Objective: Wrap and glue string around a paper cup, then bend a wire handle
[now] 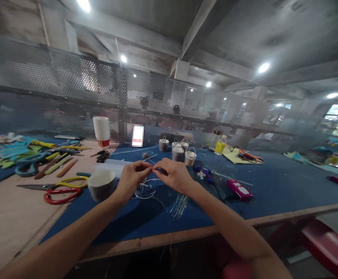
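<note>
My left hand (130, 179) and my right hand (173, 174) meet fingertip to fingertip above the blue table mat. Both are closed in a pinch, and whatever lies between the fingers is too small to make out. Under them is a loose coil of thin white cord (147, 195). A bundle of pale thin strands (180, 206) lies below my right wrist. Close beside my left forearm stands a grey cup-like pot (100, 188) with a white inside. Several small grey buckets with looped handles (177, 153) stand beyond my hands.
Red-and-yellow-handled scissors (62, 193) and several tools lie on the left. A stack of paper cups (101, 131) stands behind. Right of my hands are a blue glue gun (205, 174), a magenta box (239, 190) and a yellow-labelled bottle (220, 145). A perforated metal screen (157, 97) borders the back.
</note>
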{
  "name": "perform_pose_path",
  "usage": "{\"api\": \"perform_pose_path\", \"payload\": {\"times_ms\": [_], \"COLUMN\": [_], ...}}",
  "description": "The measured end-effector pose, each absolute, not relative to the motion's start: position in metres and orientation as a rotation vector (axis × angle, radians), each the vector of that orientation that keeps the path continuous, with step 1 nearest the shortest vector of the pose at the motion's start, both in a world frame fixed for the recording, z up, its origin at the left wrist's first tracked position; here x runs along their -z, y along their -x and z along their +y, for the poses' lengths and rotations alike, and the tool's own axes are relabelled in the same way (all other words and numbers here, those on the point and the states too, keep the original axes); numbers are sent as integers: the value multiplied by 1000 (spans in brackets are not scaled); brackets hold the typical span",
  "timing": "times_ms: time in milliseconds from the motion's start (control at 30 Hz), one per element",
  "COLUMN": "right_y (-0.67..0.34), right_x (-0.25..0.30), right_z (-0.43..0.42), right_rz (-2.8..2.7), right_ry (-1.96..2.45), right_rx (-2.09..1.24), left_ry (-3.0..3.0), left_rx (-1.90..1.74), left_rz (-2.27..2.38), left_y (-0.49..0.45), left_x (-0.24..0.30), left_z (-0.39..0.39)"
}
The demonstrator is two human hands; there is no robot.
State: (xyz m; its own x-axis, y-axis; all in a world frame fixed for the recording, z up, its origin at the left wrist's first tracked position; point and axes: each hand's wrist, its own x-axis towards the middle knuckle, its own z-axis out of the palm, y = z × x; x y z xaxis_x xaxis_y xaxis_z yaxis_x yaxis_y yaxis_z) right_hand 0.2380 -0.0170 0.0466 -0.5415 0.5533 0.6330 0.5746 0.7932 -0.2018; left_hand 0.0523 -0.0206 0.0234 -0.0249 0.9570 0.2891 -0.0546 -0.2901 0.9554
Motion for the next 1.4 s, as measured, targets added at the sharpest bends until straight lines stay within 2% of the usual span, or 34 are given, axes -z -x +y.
{"api": "perform_pose_path", "payload": {"times_ms": [133,367,567,667,767,1033,1100,1200,1400], "right_y": [-239,-244,-242,-242,-241,-239,-239,-242,-250], "right_x": [-48,-47,-35,-30,-27,-27,-29,-33,-36], "right_z": [-8,10,14,15,13,-9,-12,-10,7], "right_rz": [-2233,-1900,-1678,-1660,-1739,-2137,-2196,-2191,-2000], "right_ry": [774,718,730,759,787,758,750,744,835], "right_rx": [-48,-955,-1326,-1311,-1126,-157,-17,-86,-812], "left_ry": [-1464,-1358,-1261,-1246,-1238,-1355,-1432,-1525,-1487], "left_rx": [-1436,-1242,-1180,-1175,-1229,-1395,-1398,-1341,-1177], "left_rz": [1031,919,865,836,850,1037,1070,1082,998], "left_y": [-53,-54,-54,-54,-53,-53,-53,-55,-56], "left_x": [-23,-25,-21,-22,-23,-18,-17,-16,-21], "left_z": [-20,-24,-25,-24,-23,-16,-15,-16,-22]}}
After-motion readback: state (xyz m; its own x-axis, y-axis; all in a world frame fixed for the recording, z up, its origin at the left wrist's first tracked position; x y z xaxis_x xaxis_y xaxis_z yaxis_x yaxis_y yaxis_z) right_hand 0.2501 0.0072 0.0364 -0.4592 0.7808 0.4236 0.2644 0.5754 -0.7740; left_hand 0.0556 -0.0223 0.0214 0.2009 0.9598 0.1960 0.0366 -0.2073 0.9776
